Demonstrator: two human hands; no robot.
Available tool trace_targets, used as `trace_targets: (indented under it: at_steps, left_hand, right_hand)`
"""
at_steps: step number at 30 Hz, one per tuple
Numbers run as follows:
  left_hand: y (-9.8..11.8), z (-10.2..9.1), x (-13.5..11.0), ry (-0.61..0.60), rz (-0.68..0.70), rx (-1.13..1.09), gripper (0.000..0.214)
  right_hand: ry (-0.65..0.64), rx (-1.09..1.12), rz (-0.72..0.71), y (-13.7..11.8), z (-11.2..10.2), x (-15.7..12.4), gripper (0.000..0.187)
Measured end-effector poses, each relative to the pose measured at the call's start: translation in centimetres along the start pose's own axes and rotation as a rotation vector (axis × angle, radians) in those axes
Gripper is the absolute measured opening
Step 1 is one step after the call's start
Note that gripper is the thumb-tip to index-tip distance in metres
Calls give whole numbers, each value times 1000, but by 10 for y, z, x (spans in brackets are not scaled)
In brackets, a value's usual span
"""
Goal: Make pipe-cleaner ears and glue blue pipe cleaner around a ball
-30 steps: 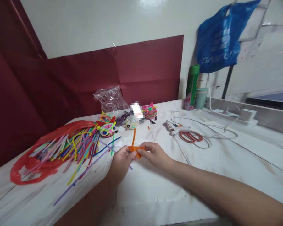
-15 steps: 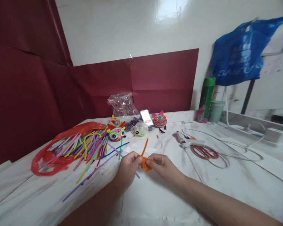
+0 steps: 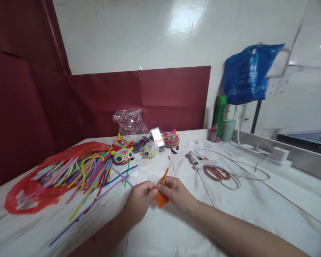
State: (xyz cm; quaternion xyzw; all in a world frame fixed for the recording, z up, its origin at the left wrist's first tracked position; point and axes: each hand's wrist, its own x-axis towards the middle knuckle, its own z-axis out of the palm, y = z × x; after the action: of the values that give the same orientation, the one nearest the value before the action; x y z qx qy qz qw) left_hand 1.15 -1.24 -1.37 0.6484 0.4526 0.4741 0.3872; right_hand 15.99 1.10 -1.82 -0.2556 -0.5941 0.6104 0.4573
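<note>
Between my two hands is an orange pipe cleaner (image 3: 162,201), folded into a flat, ridged patch with one end sticking up. My left hand (image 3: 139,199) pinches its left edge between thumb and forefinger. With thumb and fingers closed, my right hand (image 3: 177,192) grips it near the raised end. Part of the patch is hidden behind the fingertips. Left of my hands lies a spread of multicoloured pipe cleaners (image 3: 77,171) on a red plastic bag (image 3: 18,205). Beyond them stand decorated animal heads, among them a colourful one (image 3: 123,156) and a pink one (image 3: 172,140).
A clear ball with an eye (image 3: 150,150) sits at the middle back, before crinkled clear plastic (image 3: 131,122). To the right lie a glue gun (image 3: 203,162) and coiled cables (image 3: 218,174). A green can (image 3: 218,116) and a cup (image 3: 228,130) stand at the back right.
The view has turned right, so the table things sit farther left. My right hand has shifted up to the raised end, and more of the orange patch shows below my fingers.
</note>
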Motion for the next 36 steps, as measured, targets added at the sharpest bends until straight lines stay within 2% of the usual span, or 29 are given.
trace_targets:
  at_steps: [3, 6, 8, 10, 12, 13, 15, 17, 20, 22, 25, 28, 32, 36]
  left_hand:
    - [0, 0, 3, 7, -76, -9, 21]
    - [3, -4, 7, 11, -72, -2, 23]
    - [6, -9, 10, 57, -68, 4, 25]
    - [8, -14, 13, 101, -56, -4, 27]
    - [8, -18, 16, 140, -59, -12, 28]
    - [8, -20, 18, 150, -68, -19, 28]
    - [7, -20, 19, 166, -70, -35, 29]
    - [7, -18, 18, 173, -62, -51, 30]
    - [7, -15, 17, 176, -67, -65, 31]
    - [6, -13, 17, 171, -74, -61, 32]
    - [5, -11, 16, 168, -77, -39, 34]
    - [5, -9, 15, 173, -99, -31, 35]
    - [0, -8, 14, 167, -104, -37, 36]
    - [-12, -11, 15, 177, -88, -37, 36]
  right_hand:
    - [24, -36, -10, 4, -1, 2, 50]
    - [25, -98, -39, 4, -4, 5, 50]
    - [52, -231, -103, -5, -9, 10, 42]
    - [137, -497, -158, -23, -21, 17, 31]
    - [236, -887, -147, -47, -44, 26, 23]
    - [275, -1127, -91, -59, -59, 29, 22]
    - [356, -1268, -6, -78, -96, 33, 22]
    - [408, -1388, 125, -87, -134, 30, 20]
    - [400, -1531, 320, -81, -180, 17, 30]
    - [364, -1590, 389, -72, -199, 9, 31]
    - [310, -1654, 392, -60, -211, 2, 32]
    - [273, -1689, 336, -53, -210, 7, 28]
    - [212, -1678, 250, -48, -205, 25, 27]
    - [206, -1670, 225, -48, -212, 50, 31]
